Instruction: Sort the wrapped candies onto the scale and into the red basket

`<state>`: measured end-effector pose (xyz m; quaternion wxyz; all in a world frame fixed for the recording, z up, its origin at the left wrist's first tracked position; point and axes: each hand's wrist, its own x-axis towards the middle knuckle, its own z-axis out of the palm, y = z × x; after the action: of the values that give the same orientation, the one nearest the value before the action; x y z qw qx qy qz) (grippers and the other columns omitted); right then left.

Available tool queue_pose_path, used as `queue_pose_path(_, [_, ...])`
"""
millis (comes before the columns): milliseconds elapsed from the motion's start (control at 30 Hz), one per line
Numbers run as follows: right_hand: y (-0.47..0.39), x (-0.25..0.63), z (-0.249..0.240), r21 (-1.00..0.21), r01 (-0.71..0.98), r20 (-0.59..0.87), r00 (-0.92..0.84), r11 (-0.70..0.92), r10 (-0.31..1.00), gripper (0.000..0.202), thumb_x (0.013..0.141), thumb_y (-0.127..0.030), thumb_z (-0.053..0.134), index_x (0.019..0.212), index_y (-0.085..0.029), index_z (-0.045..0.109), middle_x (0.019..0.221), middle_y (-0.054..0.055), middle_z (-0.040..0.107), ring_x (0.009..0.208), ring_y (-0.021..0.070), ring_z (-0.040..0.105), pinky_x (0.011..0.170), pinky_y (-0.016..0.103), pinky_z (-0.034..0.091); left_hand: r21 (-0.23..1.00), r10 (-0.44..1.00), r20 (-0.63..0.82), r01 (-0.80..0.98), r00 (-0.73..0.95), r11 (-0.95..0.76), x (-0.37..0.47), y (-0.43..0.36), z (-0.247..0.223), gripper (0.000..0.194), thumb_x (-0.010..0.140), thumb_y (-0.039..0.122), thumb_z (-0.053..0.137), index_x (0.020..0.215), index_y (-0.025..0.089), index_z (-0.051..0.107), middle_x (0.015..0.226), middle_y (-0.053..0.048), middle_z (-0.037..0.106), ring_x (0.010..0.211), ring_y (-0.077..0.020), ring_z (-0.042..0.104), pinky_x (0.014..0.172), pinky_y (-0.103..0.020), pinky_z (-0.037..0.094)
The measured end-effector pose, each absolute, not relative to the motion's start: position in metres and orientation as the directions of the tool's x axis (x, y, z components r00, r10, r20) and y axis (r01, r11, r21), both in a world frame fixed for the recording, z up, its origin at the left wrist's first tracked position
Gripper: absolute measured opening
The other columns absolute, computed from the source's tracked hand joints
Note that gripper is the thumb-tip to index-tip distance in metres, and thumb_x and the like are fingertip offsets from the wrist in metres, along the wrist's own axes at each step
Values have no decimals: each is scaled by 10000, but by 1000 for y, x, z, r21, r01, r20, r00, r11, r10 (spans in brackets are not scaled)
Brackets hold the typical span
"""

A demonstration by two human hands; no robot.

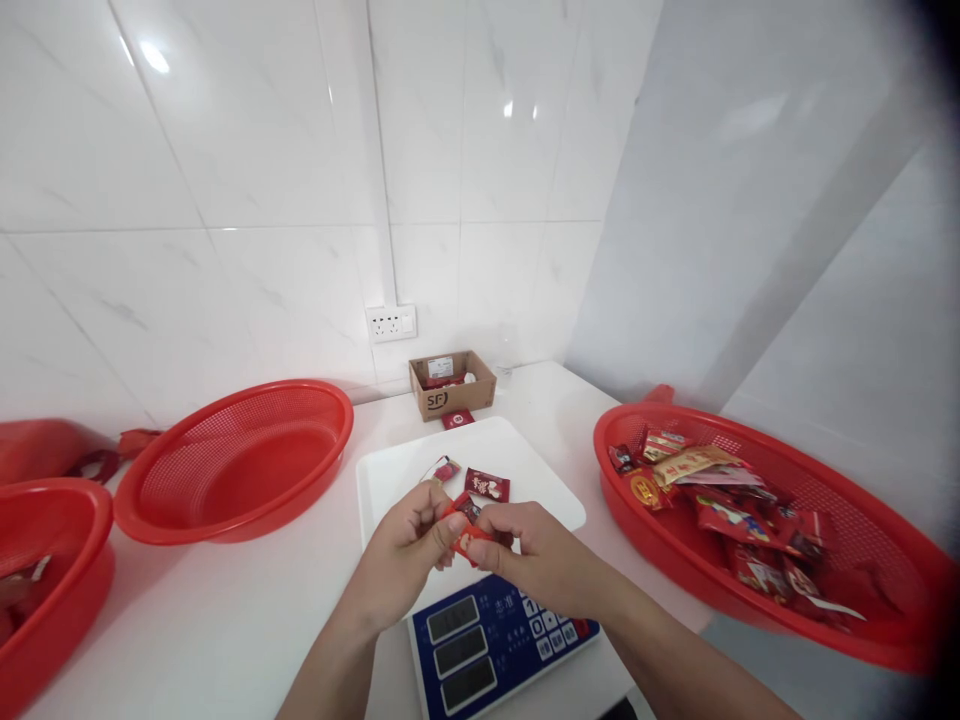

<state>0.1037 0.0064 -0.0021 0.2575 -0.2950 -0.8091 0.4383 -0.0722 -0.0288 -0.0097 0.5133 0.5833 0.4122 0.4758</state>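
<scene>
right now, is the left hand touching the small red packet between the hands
Touching. In the head view, the left hand has its thumb pressed on the red packet.

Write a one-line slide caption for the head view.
Two bare hands grip a small red wrapped packet above a white-topped blue scale.

At far left, the left-hand basket (105,520) is cut off by the frame edge, its contents (26,590) blurred. At lower centre, the left hand (405,550) and right hand (536,555) partly cover the red packet (471,543); the latter also hides some keys of the scale (525,668), whose near corner is cropped below. The right-hand basket (637,540) fades into shadow at far right. The front wall of the carton (457,400), upper centre, partly conceals its contents.
</scene>
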Motion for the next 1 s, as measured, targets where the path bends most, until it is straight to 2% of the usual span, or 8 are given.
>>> queue_pose_path(100, [7,101,-4,-899,170,158,-733,404,662,313,886,-435,502,801,-165,633,722,-7,590,650,122,498,590,221,364,992,972,127,-22,199,-125,-69,-30,-10,304,834,436,574,707,197,433,590,51,485,547,-96,423,545,-231,349])
queue_pose_path(200, [5,98,-4,-905,138,180,-734,404,654,278,905,-386,484,840,-174,652,746,-4,608,682,129,536,611,219,387,991,973,132,-15,189,-132,-67,-31,-9,308,831,440,571,696,200,433,585,50,483,555,-103,434,541,-227,342])
queue_pose_path(300, [2,97,-2,-886,168,204,-695,432,689,277,906,-360,482,769,-178,640,664,-22,560,616,118,493,566,213,355,984,971,151,63,187,-165,-68,-31,-7,322,842,466,539,685,200,446,594,47,470,555,-105,413,537,-227,330])
queue_pose_path(467, [-2,98,-2,-883,177,187,-717,435,671,266,889,-382,520,726,-184,589,648,-39,495,587,107,425,543,211,310,967,943,113,185,313,-177,-73,-33,-3,384,869,508,456,647,196,457,593,38,429,565,-114,400,539,-232,325])
queue_pose_path(600, [-1,98,-12,-879,238,143,-695,412,705,340,876,-433,512,651,-184,457,595,-57,365,558,98,323,498,214,245,957,951,148,202,272,-207,-74,-34,0,383,852,481,501,605,191,462,592,43,415,574,-113,370,541,-228,308])
queue_pose_path(667, [-1,97,-15,-880,249,132,-690,404,712,347,885,-432,484,645,-189,421,596,-56,355,558,98,314,495,215,239,960,956,166,180,244,-213,-73,-34,0,375,839,473,526,598,190,473,591,45,422,573,-113,367,546,-227,307])
queue_pose_path(833, [-2,95,-15,-884,212,174,-679,417,713,330,903,-419,453,667,-189,450,617,-48,408,569,102,364,518,215,283,958,961,175,189,214,-217,-71,-33,-3,391,856,497,489,607,195,490,587,36,435,570,-120,375,546,-228,312])
queue_pose_path(1000, [3,99,-13,-894,171,210,-656,414,725,302,917,-431,450,823,-182,592,697,-16,539,634,123,470,578,228,372,944,974,192,250,120,-217,-71,-31,-6,398,883,492,439,614,201,481,579,27,469,570,-127,421,558,-232,347])
